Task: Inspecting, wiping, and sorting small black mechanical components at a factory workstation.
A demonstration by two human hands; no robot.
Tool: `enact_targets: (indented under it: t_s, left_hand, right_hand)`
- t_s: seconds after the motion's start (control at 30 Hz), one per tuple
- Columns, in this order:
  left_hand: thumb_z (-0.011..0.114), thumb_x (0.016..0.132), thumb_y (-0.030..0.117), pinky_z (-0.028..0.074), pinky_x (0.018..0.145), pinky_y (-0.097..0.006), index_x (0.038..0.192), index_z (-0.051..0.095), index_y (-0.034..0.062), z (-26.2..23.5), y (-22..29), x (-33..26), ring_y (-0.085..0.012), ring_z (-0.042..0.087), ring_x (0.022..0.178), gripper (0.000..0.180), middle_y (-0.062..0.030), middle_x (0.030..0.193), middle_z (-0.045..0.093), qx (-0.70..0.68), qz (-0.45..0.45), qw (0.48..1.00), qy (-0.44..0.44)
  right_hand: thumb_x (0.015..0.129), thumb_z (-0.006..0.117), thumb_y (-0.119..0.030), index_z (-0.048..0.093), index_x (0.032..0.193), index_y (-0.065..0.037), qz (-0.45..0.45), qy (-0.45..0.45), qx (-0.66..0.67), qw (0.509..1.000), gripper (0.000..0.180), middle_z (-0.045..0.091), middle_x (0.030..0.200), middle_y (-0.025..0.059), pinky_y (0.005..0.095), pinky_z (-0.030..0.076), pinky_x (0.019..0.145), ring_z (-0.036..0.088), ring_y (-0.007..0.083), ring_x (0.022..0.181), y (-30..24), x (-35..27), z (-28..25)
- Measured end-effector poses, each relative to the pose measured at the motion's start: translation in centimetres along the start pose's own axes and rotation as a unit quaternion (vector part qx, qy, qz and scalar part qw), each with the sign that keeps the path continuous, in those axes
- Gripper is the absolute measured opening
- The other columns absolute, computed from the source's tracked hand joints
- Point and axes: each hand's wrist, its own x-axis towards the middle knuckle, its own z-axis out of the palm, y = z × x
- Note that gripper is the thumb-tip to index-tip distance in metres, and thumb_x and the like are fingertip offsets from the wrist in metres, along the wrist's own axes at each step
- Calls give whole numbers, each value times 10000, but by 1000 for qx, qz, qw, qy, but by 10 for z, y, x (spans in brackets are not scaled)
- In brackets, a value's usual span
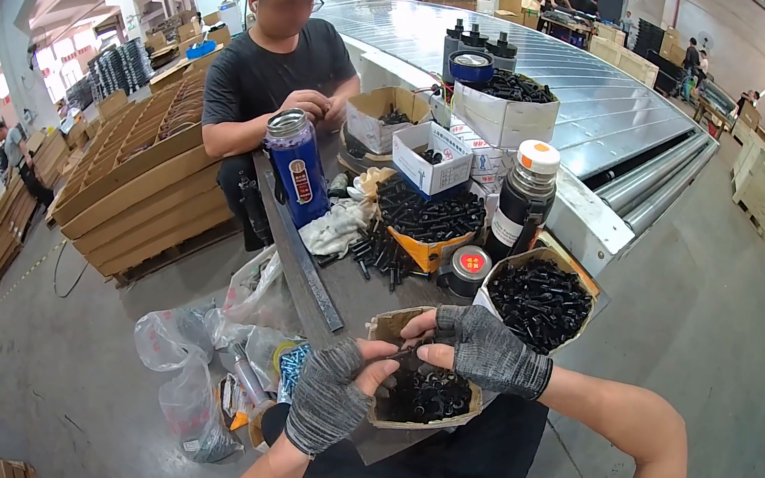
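Observation:
My left hand (334, 398) and my right hand (485, 348), both in grey fingerless gloves, meet over a small open carton (394, 324). Their thumbs and fingertips pinch a small dark part (404, 352) between them; its exact kind is too small to make out. Inside the carton lie many small black ring-shaped pieces (433, 397). Just beyond my right hand, a box (490, 300) is heaped with short black rod-like parts (543, 301). Farther back, more black rod-like parts (431, 215) fill an orange-edged container, and some lie spilled beside it.
A co-worker (280, 65) in a dark shirt sits across, hands together. Between us stand a blue jar (298, 172), a black flask (518, 205), a lidded cup (467, 269) and a white box (431, 159). A metal bar (301, 252) slants leftward above plastic bags (187, 358). Behind is a roller conveyor (648, 185).

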Motion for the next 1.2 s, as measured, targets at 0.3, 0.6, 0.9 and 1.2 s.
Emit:
enact_targets:
  t_s: [0.3,0.6,0.9,1.2]
  left_hand:
    - [738,878,92,537,782,-301,1054,711,18,3,1,-2,-176,688,850,193,-98,916,727,41,35,999,5]
    - [739,879,98,536,773,-292,1046,713,8,0,3,-3,-158,686,828,191,-95,899,727,17,-21,1000,8]
    - [729,892,98,536,786,-287,1054,716,8,2,9,-1,-147,688,849,187,-84,909,733,3,-27,1000,-4]
    - [686,938,110,541,830,-289,1115,681,-24,3,-8,1,-151,687,889,222,-93,944,738,-191,-75,979,-10]
  right_hand:
    - [908,610,-34,607,1199,36,-36,24,28,999,300,679,1094,128,315,509,961,644,172,1067,-12,-3,0]
    - [925,606,-41,601,1184,36,-26,60,32,997,270,675,1092,114,313,506,972,642,169,1060,-19,-3,-1]
    - [939,639,-82,619,1158,9,-87,85,-47,992,238,669,1050,86,316,518,924,641,151,1006,-8,3,2]
    - [935,648,-110,687,1109,-9,-50,74,-82,993,205,700,1000,80,308,507,915,649,149,982,-18,1,3]
